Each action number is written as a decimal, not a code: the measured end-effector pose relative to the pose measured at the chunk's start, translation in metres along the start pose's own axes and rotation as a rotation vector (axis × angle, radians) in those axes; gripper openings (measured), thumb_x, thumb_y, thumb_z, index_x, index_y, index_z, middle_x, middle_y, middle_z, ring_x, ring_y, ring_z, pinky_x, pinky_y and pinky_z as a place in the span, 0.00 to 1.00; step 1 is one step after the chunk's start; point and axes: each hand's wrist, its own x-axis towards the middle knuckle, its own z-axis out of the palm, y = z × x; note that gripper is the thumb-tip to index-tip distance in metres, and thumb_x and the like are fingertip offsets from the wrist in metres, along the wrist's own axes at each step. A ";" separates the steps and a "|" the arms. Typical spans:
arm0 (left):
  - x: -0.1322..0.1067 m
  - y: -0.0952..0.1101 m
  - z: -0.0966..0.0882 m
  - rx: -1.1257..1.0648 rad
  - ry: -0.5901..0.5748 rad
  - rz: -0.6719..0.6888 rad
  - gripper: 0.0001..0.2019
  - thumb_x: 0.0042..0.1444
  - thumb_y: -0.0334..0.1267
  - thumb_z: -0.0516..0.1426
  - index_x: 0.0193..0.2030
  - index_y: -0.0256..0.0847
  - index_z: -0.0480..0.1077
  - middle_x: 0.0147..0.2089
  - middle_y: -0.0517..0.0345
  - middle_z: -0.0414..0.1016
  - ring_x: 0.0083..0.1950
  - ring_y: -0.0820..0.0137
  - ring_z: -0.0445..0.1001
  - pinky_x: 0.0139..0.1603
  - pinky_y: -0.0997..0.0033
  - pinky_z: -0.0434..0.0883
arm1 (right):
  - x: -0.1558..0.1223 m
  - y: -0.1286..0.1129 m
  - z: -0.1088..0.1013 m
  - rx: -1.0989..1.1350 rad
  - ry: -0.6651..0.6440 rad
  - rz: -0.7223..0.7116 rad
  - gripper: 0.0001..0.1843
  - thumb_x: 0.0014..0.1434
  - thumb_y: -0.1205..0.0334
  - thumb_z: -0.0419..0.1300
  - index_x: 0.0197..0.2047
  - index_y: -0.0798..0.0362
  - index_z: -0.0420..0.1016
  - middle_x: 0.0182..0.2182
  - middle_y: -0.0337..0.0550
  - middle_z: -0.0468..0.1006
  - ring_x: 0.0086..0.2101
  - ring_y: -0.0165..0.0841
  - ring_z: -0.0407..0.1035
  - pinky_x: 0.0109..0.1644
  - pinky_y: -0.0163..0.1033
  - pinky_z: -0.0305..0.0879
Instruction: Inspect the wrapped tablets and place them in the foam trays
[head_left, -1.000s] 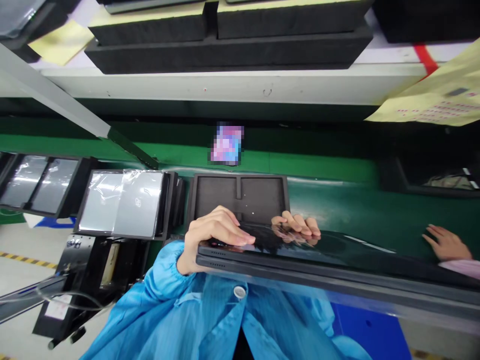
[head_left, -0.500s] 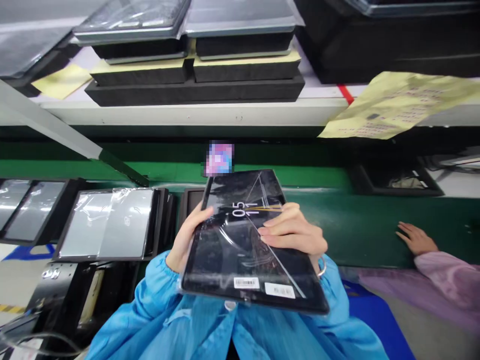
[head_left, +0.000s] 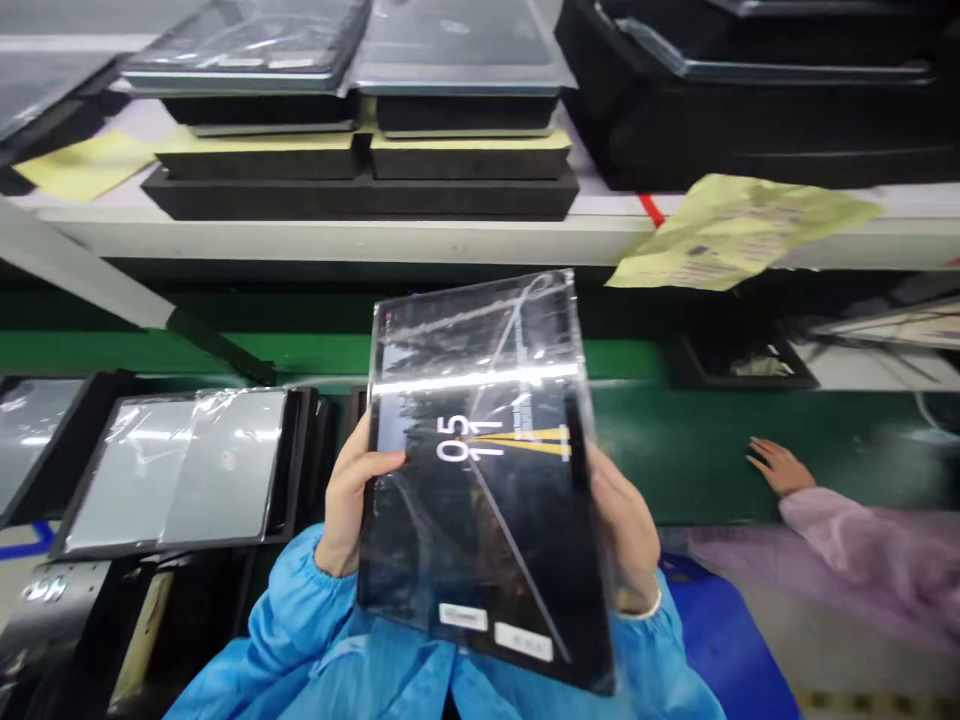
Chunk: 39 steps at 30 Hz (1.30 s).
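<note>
- I look down on a long green worktop point(head_left: 712, 460), smooth with a faint sheen, stretching beyond and right of the tablet.
- Beyond the tablet, my view takes in a white shelf point(head_left: 420, 238) bearing black, foam-like blocks point(head_left: 360, 198); film-wrapped devices point(head_left: 461, 50) lie flat above them, probably cushioned against scratches.
- Left of the tablet I see a black tray point(head_left: 298, 450) with silvery panels point(head_left: 225, 465) overlapping slightly under crinkled clear film; its raised rim likely stops them sliding.
- The tablet point(head_left: 487, 490) itself, a thin, glossy black slab in clear film, is held up before the blue-clad chest, tilted, I judge, so its lit screen faces me.
- Right of and beyond the tablet, a creased yellow sheet point(head_left: 742, 235) overhangs the shelf edge.
- My right hand point(head_left: 628, 520) clasps the tablet's right edge, blurred.
- My left hand point(head_left: 351, 500) grips the opposite edge, thumb in front; paired holds probably balance the wide slab.
- Well right of the tablet, a co-worker's hand point(head_left: 780, 465) rests on the worktop, fingers spread.
- White labels point(head_left: 463, 617) cling low on the tablet's front.
</note>
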 end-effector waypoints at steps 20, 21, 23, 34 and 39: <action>-0.019 -0.008 0.000 -0.056 0.164 0.099 0.34 0.42 0.31 0.60 0.61 0.45 0.76 0.47 0.57 0.84 0.50 0.53 0.82 0.57 0.56 0.79 | -0.009 -0.051 0.008 0.102 0.017 -0.049 0.27 0.60 0.52 0.70 0.63 0.39 0.76 0.26 0.36 0.78 0.21 0.31 0.68 0.24 0.33 0.67; -0.019 -0.008 0.000 -0.045 0.155 0.092 0.34 0.43 0.31 0.60 0.62 0.45 0.76 0.48 0.56 0.84 0.51 0.53 0.82 0.57 0.56 0.78 | -0.009 -0.051 0.008 0.114 0.023 -0.045 0.27 0.60 0.53 0.70 0.63 0.38 0.76 0.27 0.36 0.79 0.22 0.31 0.69 0.25 0.33 0.68; -0.019 -0.007 -0.001 -0.022 0.148 0.094 0.34 0.43 0.31 0.61 0.62 0.45 0.75 0.48 0.57 0.84 0.51 0.54 0.81 0.58 0.57 0.78 | -0.012 -0.051 0.007 0.120 0.031 -0.033 0.27 0.60 0.52 0.69 0.63 0.38 0.76 0.29 0.37 0.80 0.24 0.31 0.71 0.27 0.33 0.70; -0.019 -0.010 -0.001 0.029 0.193 0.107 0.30 0.42 0.31 0.61 0.57 0.45 0.79 0.46 0.59 0.84 0.55 0.52 0.80 0.57 0.58 0.79 | -0.017 -0.057 0.001 0.035 -0.021 -0.063 0.30 0.63 0.56 0.67 0.67 0.37 0.70 0.25 0.36 0.77 0.20 0.32 0.65 0.22 0.36 0.64; -0.018 -0.010 -0.002 0.024 0.178 0.102 0.29 0.41 0.31 0.61 0.55 0.42 0.80 0.45 0.58 0.84 0.54 0.53 0.80 0.58 0.58 0.78 | -0.018 -0.060 0.002 0.053 -0.055 -0.070 0.32 0.64 0.59 0.66 0.69 0.31 0.66 0.30 0.34 0.80 0.22 0.30 0.68 0.25 0.33 0.66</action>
